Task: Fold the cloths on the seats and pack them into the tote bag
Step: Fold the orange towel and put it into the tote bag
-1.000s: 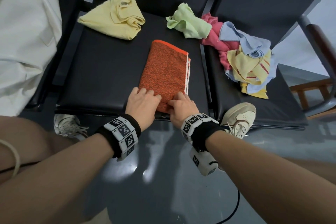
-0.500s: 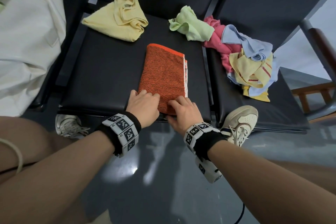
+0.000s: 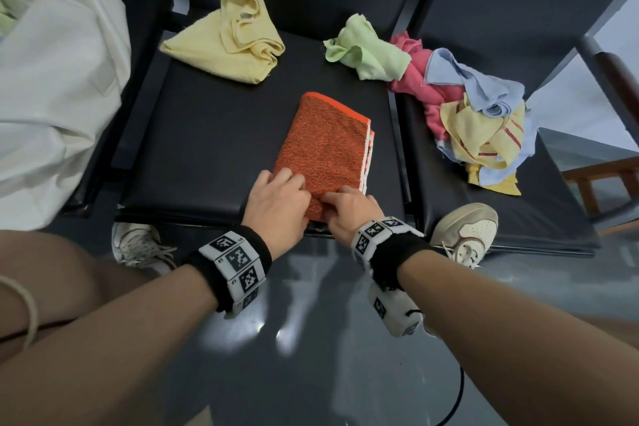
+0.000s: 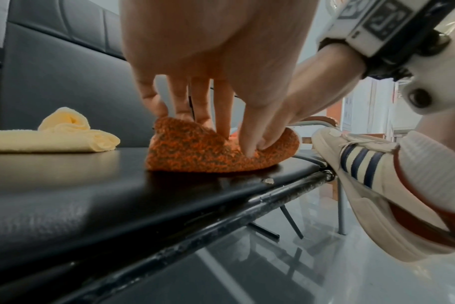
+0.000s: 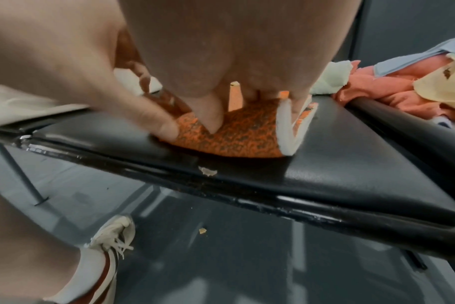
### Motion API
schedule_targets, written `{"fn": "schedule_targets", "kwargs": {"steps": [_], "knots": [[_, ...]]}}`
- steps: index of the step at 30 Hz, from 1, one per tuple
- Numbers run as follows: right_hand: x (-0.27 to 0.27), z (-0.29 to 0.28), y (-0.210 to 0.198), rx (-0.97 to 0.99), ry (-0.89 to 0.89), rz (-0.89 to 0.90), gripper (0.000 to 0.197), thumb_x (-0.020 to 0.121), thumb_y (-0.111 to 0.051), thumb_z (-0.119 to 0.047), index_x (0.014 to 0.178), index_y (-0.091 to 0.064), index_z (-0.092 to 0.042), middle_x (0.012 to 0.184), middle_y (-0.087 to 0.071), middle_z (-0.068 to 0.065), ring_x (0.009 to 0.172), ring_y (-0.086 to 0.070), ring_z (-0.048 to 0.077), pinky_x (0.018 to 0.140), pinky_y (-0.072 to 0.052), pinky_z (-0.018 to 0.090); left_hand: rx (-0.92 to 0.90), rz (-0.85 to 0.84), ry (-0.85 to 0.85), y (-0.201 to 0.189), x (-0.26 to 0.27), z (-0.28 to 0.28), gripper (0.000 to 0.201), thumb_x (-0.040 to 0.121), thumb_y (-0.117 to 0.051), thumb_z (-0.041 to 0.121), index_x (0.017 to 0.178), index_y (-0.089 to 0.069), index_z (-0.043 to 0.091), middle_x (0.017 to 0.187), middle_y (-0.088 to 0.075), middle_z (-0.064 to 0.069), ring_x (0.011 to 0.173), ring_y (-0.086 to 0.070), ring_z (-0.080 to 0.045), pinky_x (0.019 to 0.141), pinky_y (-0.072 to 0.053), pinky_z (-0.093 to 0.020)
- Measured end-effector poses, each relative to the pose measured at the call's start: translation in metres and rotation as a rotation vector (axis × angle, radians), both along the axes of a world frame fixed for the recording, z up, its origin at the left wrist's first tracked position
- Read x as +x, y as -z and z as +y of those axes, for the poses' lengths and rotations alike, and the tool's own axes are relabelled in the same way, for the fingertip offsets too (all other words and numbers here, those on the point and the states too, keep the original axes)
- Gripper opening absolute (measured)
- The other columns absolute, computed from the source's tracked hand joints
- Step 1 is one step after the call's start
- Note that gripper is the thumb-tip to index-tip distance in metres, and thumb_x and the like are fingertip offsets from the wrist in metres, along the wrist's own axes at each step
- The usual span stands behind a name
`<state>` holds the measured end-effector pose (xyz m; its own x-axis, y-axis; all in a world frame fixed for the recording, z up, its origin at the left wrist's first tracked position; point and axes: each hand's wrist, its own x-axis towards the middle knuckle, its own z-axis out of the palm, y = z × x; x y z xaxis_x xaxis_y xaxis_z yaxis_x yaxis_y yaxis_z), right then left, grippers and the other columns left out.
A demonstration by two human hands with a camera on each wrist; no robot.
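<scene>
While orange cloth is lying part-folded on middle seat, left hand and right hand are pinching its near edge; next fold needs lifting edge forward, corners aligned.

Nubbly, speckled orange terry cloth on smooth, faintly glossy black leatherette seat; chipped black-painted metal seat rail; glossy grey floor.

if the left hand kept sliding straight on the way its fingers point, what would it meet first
Probably only more of the orange cloth it already grips: the left hand points along its length. Past that lies bare seat; depth is unclear.
</scene>
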<state>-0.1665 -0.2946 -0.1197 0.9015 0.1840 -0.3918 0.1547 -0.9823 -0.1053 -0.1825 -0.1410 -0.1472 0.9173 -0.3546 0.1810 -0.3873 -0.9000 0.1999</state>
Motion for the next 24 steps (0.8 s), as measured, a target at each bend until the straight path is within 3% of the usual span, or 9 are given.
{"fn": "schedule_targets", "kwargs": {"steps": [4,6,8,12,15,18,21,24], "knots": [[0.011,-0.002,0.0,0.059,0.071,0.107,0.038,0.09,-0.052,-0.019,0.124,-0.064,-0.029,0.126,-0.055,0.007,0.115,-0.055,0.028,0.097,-0.046,0.034,0.046,0.046,-0.009,0.001,-0.001,-0.002,0.017,0.064,-0.078,0.018,0.078,-0.069,0.022,0.082,-0.061,0.006,0.092,-0.056,-0.02,0.078,-0.038,-0.037],[0.01,-0.004,0.001,0.078,0.098,0.087,0.035,0.09,-0.054,-0.02,0.123,-0.066,-0.026,0.124,-0.05,0.007,0.116,-0.052,0.028,0.099,-0.045,0.037,0.039,0.054,-0.024,0.002,0.001,-0.003,0.016,0.065,-0.077,0.015,0.076,-0.067,0.022,0.079,-0.063,0.007,0.09,-0.056,-0.02,0.078,-0.038,-0.037],[0.005,-0.006,0.003,0.09,0.094,-0.021,0.031,0.091,-0.057,-0.022,0.121,-0.065,-0.021,0.121,-0.049,0.007,0.118,-0.048,0.027,0.099,-0.043,0.04,0.03,0.065,-0.03,0.002,0.002,-0.003,0.013,0.069,-0.076,0.016,0.076,-0.067,0.022,0.078,-0.064,0.007,0.091,-0.056,-0.02,0.08,-0.038,-0.038],[-0.011,-0.007,0.007,0.108,0.009,-0.28,0.021,0.086,-0.061,-0.02,0.105,-0.057,-0.012,0.109,-0.057,0.007,0.106,-0.052,0.029,0.085,-0.044,0.041,0.03,0.096,-0.031,0.0,0.004,-0.003,0.008,0.081,-0.065,0.019,0.088,-0.068,0.023,0.089,-0.067,0.006,0.101,-0.054,-0.019,0.087,-0.035,-0.04],[-0.02,-0.007,0.011,0.093,-0.067,-0.329,0.021,0.078,-0.066,-0.02,0.096,-0.06,-0.012,0.102,-0.057,0.007,0.1,-0.054,0.03,0.08,-0.043,0.041,0.036,0.129,-0.044,-0.002,0.004,-0.004,0.014,0.087,-0.054,0.022,0.093,-0.066,0.022,0.096,-0.068,0.005,0.106,-0.051,-0.02,0.089,-0.032,-0.041],[-0.023,-0.007,0.012,0.046,-0.101,-0.283,0.036,0.074,-0.072,-0.022,0.104,-0.057,-0.014,0.106,-0.057,0.004,0.104,-0.054,0.027,0.086,-0.042,0.039,0.025,0.188,-0.051,-0.001,0.006,-0.004,0.014,0.091,-0.048,0.024,0.092,-0.062,0.021,0.101,-0.067,0.003,0.108,-0.049,-0.02,0.09,-0.031,-0.041],[-0.023,-0.006,0.011,0.013,-0.105,-0.271,0.034,0.08,-0.068,-0.018,0.11,-0.054,-0.014,0.11,-0.058,0.002,0.109,-0.054,0.026,0.089,-0.039,0.035,0.007,0.272,-0.044,0.0,0.01,-0.002,0.014,0.096,-0.043,0.025,0.088,-0.054,0.023,0.103,-0.066,0.003,0.11,-0.048,-0.019,0.091,-0.032,-0.041],[-0.022,-0.003,0.009,0.013,-0.097,-0.26,0.028,0.084,-0.062,-0.015,0.112,-0.056,-0.013,0.11,-0.06,0.004,0.109,-0.054,0.027,0.089,-0.04,0.036,-0.042,0.285,-0.054,0.002,0.012,-0.002,0.017,0.098,-0.042,0.029,0.102,-0.057,0.022,0.107,-0.067,0.004,0.112,-0.05,-0.02,0.092,-0.034,-0.042]]}}
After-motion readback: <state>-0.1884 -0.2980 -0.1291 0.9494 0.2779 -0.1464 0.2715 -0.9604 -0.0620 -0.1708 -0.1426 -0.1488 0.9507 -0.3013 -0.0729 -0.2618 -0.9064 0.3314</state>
